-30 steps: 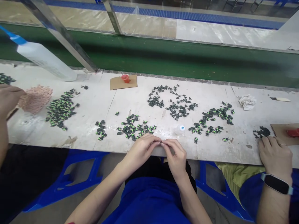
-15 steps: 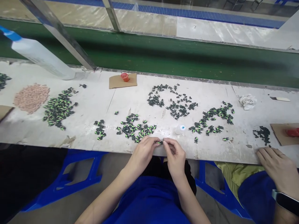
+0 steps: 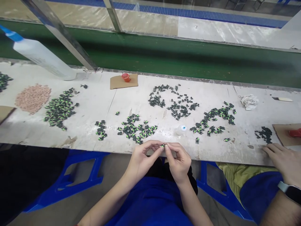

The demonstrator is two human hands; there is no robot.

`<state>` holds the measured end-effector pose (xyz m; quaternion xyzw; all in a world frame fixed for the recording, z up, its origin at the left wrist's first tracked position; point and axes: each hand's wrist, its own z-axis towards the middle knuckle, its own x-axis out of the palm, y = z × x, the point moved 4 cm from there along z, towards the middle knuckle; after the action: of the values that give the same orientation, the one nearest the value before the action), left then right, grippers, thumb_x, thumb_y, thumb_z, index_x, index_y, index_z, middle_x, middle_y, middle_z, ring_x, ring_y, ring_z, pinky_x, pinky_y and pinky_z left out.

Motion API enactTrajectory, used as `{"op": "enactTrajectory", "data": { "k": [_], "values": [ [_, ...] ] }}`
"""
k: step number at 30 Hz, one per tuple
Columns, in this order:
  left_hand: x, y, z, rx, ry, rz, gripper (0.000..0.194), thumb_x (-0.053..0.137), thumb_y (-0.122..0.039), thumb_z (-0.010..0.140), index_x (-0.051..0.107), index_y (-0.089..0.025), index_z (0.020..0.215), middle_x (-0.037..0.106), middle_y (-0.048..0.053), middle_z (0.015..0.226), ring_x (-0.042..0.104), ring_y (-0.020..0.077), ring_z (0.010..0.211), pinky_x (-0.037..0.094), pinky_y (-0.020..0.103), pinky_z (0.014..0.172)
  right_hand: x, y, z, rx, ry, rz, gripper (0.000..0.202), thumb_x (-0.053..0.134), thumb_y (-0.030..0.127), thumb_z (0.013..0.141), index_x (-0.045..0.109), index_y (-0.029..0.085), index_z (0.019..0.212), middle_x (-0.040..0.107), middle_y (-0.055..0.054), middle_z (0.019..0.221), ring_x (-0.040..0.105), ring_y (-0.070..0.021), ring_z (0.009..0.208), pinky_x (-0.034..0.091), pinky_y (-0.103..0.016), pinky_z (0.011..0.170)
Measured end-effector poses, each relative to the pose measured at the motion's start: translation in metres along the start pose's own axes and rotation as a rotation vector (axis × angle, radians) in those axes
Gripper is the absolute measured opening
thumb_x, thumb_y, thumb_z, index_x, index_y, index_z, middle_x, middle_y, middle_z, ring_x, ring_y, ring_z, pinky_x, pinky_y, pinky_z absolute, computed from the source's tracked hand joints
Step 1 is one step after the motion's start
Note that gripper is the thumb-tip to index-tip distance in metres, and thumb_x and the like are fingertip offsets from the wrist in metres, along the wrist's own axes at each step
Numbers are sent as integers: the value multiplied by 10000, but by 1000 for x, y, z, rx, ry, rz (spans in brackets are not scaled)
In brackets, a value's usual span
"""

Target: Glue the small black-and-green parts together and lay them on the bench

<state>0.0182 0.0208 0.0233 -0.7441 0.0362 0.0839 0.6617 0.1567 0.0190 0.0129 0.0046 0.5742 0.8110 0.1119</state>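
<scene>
A small black-and-green piece [image 3: 162, 145] is pinched between the fingertips of my left hand [image 3: 144, 157] and my right hand [image 3: 179, 160], which meet at the table's front edge. Both hands are closed around it, and the fingers partly hide it. Just beyond my left hand lies a loose pile of black-and-green pieces [image 3: 135, 128]. A small bottle with a blue tip [image 3: 181, 130] stands beyond my right hand. Farther back are scattered plain black pieces [image 3: 180, 110], and more black-and-green pieces [image 3: 218, 115] lie to the right.
On the white table [image 3: 94, 103], a large bottle [image 3: 44, 59] leans at the left near a pinkish pile [image 3: 33, 98]. A red cup [image 3: 126, 77] sits on cardboard [image 3: 115, 83]. Another person's hand [image 3: 284, 160] rests at the right, below crumpled paper [image 3: 249, 102].
My left hand's fingers have shifted, with the thumb now raised to the piece. The held piece has turned slightly. At the right, the other person's hand has moved rightward.
</scene>
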Motion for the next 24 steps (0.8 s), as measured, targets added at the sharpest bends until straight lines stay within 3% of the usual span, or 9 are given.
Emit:
{"op": "enactTrajectory", "data": {
  "k": [7, 15, 24],
  "values": [
    [3, -5, 0, -97, -18, -197, 144, 747, -269, 690, 739, -159, 782, 753, 53, 772, 684, 153, 662, 593, 247, 654, -7, 11, 8, -235, 43, -52, 169, 627, 68, 832, 684, 215, 893, 748, -49, 811, 720, -189, 733, 614, -336, 630],
    [2, -12, -7, 7, -24, 31, 113, 699, -255, 746, 751, -184, 817, 743, 45, 777, 661, 161, 705, 565, 271, 688, -18, 8, 12, -189, 200, -82, 387, 651, 103, 817, 608, 236, 1177, 751, -23, 839, 732, -179, 760, 617, -324, 723],
    [3, -26, -13, 132, -11, 120, 72, 664, -230, 788, 713, -186, 758, 707, 28, 730, 641, 150, 689, 535, 265, 665, -15, 4, 12, -144, 197, 35, 230, 630, 100, 783, 629, 228, 974, 686, -10, 745, 663, -146, 653, 568, -272, 592]
  ]
}}
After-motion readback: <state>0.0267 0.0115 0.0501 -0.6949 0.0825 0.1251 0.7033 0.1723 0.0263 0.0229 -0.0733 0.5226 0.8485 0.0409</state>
